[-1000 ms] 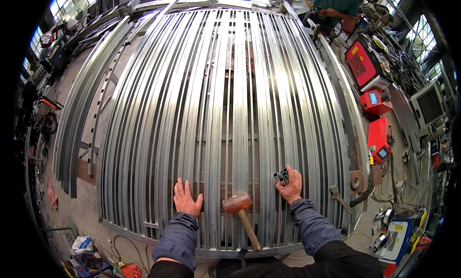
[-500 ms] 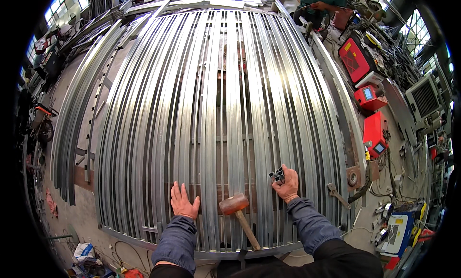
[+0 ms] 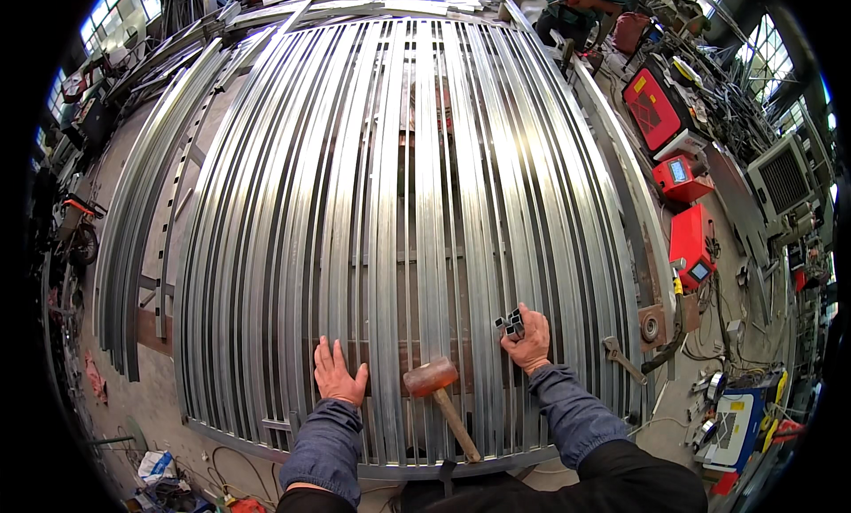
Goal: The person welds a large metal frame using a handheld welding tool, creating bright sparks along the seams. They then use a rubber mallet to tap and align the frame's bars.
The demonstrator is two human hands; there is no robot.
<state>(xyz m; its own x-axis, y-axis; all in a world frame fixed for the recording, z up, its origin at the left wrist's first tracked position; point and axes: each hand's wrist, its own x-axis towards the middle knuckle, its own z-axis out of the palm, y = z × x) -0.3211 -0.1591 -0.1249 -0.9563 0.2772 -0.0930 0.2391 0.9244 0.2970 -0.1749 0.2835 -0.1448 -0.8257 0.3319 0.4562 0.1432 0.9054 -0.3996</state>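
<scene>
Long silvery metal bars (image 3: 386, 221) lie side by side across a wide frame before me. My left hand (image 3: 339, 372) rests flat on the bars at the near part, fingers spread and holding nothing. Farther right, my right hand (image 3: 532, 343) is closed round a small bundle of short square metal tubes (image 3: 510, 322), their open ends pointing up and left. Between my hands lies a mallet (image 3: 431, 376) with a reddish-brown head and a wooden handle slanting toward me; neither hand touches it. My right palm and part of the tubes are hidden by the fingers.
An adjustable wrench (image 3: 625, 361) lies right of my right hand. Another stack of bars (image 3: 146, 212) stands on the left. Red machines (image 3: 691, 245) and cables line the right side, with a blue and white machine (image 3: 734, 429) nearer. A person (image 3: 581, 3) is at the far right.
My hands, the short tubes and the mallet stay nearly where they were. At the far right, the other person has shifted slightly.
</scene>
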